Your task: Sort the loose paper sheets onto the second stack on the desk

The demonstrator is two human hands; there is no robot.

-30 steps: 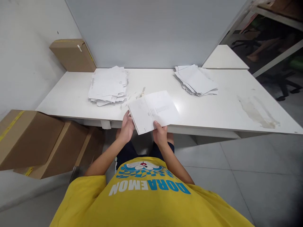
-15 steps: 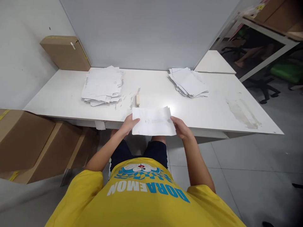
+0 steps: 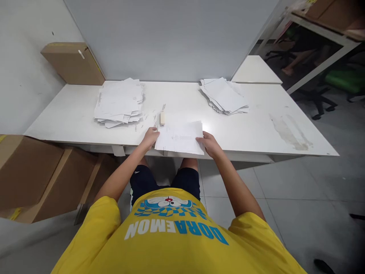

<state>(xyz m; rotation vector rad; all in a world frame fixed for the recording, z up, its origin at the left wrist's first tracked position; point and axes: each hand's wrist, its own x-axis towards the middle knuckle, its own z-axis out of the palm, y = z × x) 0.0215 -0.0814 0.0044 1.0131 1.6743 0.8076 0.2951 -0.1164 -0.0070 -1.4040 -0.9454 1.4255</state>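
Note:
Several printed sheets of paper point(image 3: 180, 141) are held level over the front edge of the white table point(image 3: 182, 101). My left hand point(image 3: 149, 138) pinches their left edge, thumb on top. At the right edge, my right hand point(image 3: 210, 144) grips them the same way. Just behind the sheets lies a small cream-coloured stapler-like object point(image 3: 162, 118), untouched. A thick, uneven stack of papers point(image 3: 119, 99) rests on the table at the left. Farther right is a second, fanned-out stack of papers point(image 3: 224, 96).
A cardboard box point(image 3: 72, 64) stands at the table's back left corner. Bigger cardboard boxes point(image 3: 51, 179) are on the floor at the left. A grey partition point(image 3: 171, 38) rises behind the table. At the far right, a person's leg point(image 3: 296, 62) shows near a green chair point(image 3: 343, 82).
Both hands have moved the sheets forward, farther over the table and closer to the cream object. The view has shifted slightly.

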